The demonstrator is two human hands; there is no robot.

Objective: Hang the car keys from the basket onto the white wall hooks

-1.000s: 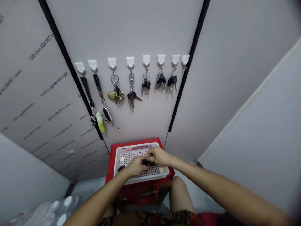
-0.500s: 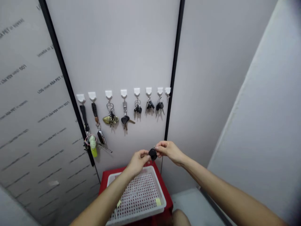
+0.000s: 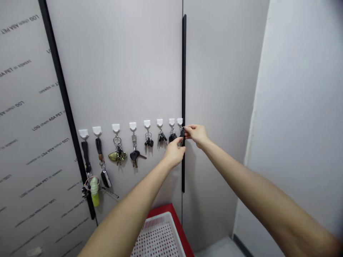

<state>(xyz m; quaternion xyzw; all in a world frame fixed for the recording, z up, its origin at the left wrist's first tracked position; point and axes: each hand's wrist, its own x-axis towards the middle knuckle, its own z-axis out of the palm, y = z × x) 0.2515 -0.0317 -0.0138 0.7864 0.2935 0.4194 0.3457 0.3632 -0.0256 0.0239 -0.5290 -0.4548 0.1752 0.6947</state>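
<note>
A small bunch of keys (image 3: 182, 133) with black heads is up at the rightmost white hook (image 3: 179, 121). My right hand (image 3: 197, 135) pinches its ring from the right, close to the hook. From below, my left hand (image 3: 174, 153) is closed around the lower part of the bunch, hiding the key blades. Whether the ring is on the hook cannot be made out. Just left of my fingers, another bunch with black-headed keys (image 3: 172, 137) hangs from the neighbouring hook (image 3: 172, 122).
More key sets hang leftward along the row, among them a gold-coloured charm (image 3: 114, 156) and a green charm (image 3: 94, 189). A black door handle (image 3: 184, 78) runs beside the last hook. Below stands a white perforated basket (image 3: 171, 223) on a red surface (image 3: 171, 210).
Both hands have risen with the black-headed keys from above the basket to the rightmost hook. The view has shifted, so the row of hooks sits lower and further left.
</note>
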